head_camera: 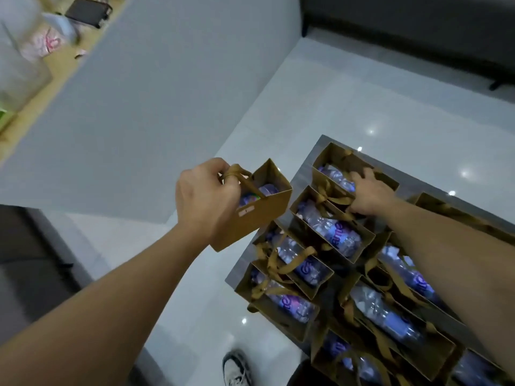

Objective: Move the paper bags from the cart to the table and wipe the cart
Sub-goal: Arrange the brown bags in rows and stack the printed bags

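Several brown paper bags with ribbon handles and water bottles inside stand packed on the grey cart at the lower right. My left hand grips the handles of one brown bag and holds it in the air just left of the cart. My right hand reaches into the far row and grips the ribbon handles of the far bag, which stands on the cart.
A wooden table with plastic bags and a dark case runs along the upper left, behind a grey panel. Glossy white floor lies between. A dark sofa sits at the top right. My shoe shows below.
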`<action>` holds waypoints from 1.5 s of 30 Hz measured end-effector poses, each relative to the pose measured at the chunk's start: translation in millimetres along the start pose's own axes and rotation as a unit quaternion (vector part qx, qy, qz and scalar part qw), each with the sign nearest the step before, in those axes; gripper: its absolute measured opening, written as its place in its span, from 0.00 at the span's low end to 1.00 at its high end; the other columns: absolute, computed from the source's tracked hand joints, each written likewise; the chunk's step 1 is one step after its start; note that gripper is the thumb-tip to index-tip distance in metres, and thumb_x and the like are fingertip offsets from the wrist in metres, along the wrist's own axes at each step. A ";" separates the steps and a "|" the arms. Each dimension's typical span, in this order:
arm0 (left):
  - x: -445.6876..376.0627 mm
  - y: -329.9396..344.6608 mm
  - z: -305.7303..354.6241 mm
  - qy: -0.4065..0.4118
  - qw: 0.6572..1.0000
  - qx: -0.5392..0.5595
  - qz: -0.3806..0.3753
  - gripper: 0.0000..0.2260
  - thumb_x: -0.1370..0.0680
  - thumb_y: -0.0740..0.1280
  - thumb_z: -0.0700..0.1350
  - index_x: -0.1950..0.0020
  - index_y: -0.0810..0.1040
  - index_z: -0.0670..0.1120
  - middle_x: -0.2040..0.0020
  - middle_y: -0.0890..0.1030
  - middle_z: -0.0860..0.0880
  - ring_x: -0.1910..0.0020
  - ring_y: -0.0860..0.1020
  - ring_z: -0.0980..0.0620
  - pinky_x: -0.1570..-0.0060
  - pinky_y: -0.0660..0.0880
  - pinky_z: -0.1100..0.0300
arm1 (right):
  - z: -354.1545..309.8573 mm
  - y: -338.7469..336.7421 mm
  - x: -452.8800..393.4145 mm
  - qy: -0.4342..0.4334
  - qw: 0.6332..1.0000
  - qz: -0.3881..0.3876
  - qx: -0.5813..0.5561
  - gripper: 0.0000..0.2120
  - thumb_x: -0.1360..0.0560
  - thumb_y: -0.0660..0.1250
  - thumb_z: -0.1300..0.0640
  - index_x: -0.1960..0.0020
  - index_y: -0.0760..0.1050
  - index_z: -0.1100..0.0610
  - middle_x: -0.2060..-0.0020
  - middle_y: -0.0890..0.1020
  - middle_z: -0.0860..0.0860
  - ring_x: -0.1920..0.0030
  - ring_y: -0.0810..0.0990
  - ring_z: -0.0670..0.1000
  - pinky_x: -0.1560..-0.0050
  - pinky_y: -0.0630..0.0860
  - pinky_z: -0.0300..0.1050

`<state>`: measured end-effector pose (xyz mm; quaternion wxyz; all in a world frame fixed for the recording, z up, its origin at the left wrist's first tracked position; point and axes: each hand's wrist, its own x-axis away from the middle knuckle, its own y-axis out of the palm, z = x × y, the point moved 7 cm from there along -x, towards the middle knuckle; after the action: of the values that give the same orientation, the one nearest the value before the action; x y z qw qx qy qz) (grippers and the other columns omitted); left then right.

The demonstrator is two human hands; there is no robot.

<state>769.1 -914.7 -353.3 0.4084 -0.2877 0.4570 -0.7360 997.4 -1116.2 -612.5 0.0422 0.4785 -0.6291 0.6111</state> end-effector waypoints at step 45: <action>13.7 -64.7 129.3 0.257 0.954 0.134 -0.081 0.05 0.19 0.66 0.41 0.52 0.81 0.47 0.60 0.80 0.48 0.63 0.76 0.52 0.67 0.71 0.63 | -36.8 -202.7 371.6 0.127 0.756 0.470 -0.438 0.07 0.19 0.66 0.55 0.52 0.81 0.55 0.56 0.82 0.55 0.55 0.80 0.52 0.53 0.79 0.48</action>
<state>843.4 -967.1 -240.0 0.2506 -0.0673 0.4188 -0.8702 910.2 -1249.5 -218.6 0.0341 -0.0300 -0.9625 0.2674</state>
